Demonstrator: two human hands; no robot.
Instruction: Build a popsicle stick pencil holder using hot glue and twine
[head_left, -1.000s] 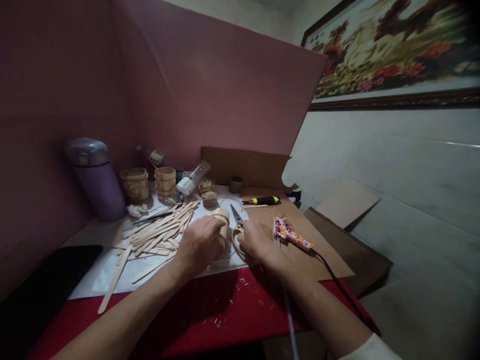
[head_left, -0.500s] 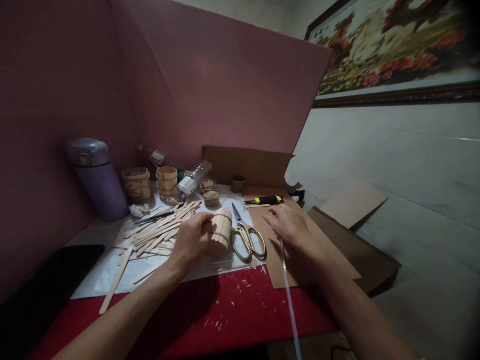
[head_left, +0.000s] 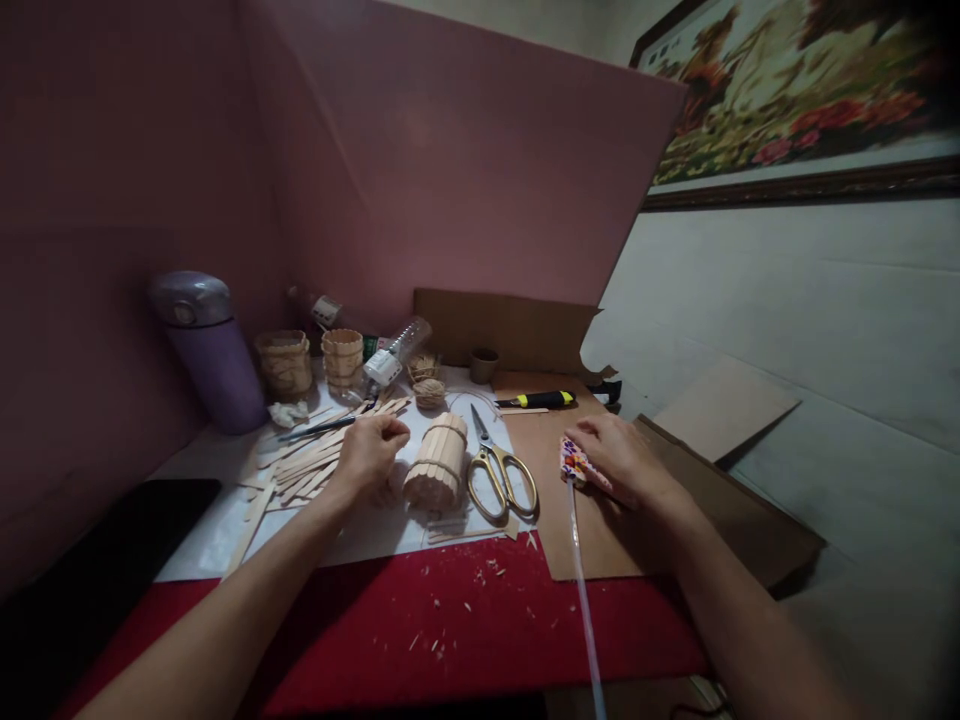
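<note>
A small barrel of wooden sticks, bound with two bands of twine, lies on its side on the white sheet. Just left of it, above the pile of flat sticks, is my left hand, its fingers curled together; whether anything small is between them is hidden. My right hand rests over the brown cardboard, its fingers round a colourful patterned glue gun. From the gun a long clear glue stick runs down past the table edge. Gold-handled scissors lie between the hands.
A purple bottle stands at the left, beside two stick cups. Plastic bottles, twine balls, a small brown pot and a yellow-black cutter lie behind. A black object is near left; wood bits dot the red cloth.
My left hand has let go of the stick barrel and moved left. My right hand has shifted slightly right, and the patterned glue gun now shows in it. The view has turned a little.
</note>
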